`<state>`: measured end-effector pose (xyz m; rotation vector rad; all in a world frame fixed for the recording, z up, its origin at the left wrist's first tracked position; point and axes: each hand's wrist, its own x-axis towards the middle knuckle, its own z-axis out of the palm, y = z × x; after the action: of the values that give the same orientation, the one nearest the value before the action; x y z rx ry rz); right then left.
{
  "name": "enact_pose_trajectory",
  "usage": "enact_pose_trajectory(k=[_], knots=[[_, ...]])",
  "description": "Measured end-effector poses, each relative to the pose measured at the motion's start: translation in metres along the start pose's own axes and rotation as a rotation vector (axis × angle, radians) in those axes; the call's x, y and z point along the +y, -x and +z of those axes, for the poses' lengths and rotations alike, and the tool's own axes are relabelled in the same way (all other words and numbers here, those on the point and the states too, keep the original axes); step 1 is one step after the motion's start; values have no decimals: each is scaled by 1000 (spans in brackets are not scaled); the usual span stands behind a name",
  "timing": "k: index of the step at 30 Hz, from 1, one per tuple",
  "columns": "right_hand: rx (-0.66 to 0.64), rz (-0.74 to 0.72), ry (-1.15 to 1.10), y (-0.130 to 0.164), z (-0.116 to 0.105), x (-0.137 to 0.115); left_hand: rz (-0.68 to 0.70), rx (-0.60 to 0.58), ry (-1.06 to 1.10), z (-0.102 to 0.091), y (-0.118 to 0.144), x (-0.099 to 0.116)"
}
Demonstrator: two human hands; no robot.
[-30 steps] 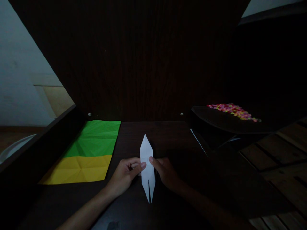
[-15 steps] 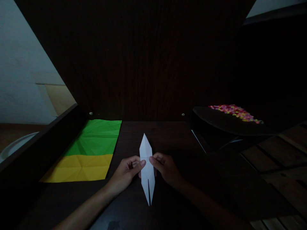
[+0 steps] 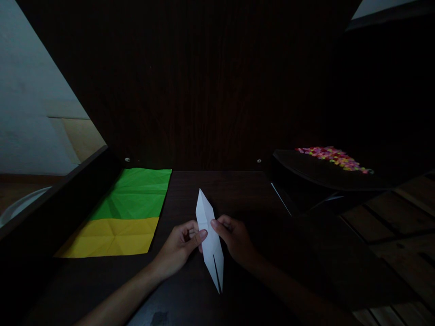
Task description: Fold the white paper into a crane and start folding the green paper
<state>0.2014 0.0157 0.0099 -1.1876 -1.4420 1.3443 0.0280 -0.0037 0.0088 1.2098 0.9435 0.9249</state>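
While the left hand (image 3: 181, 241) and right hand (image 3: 236, 237) pinch opposite edges, each grip closed, thumb uppermost, folded paper (image 3: 212, 242) is held over the desk (image 3: 183, 290). Probably light, crisp, easily creased; hold mid-length, sparing the split tip.

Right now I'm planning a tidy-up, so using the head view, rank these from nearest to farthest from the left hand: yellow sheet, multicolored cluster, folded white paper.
1. Folded white paper: in the left hand itself, in front of the person.
2. Yellow sheet: to that hand's left.
3. Multicolored cluster: far off to the right.
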Motion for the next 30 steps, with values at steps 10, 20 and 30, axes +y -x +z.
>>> enact_pose_trajectory(k=[10, 20, 30], knots=[[83, -92, 45, -2, 0, 5, 22, 74, 1, 5, 0, 7], [66, -79, -113, -4, 1, 11, 79, 187, 154, 8, 0, -2], [28, -131, -208, -1, 1, 6, 87, 205, 146, 6, -1, 0]])
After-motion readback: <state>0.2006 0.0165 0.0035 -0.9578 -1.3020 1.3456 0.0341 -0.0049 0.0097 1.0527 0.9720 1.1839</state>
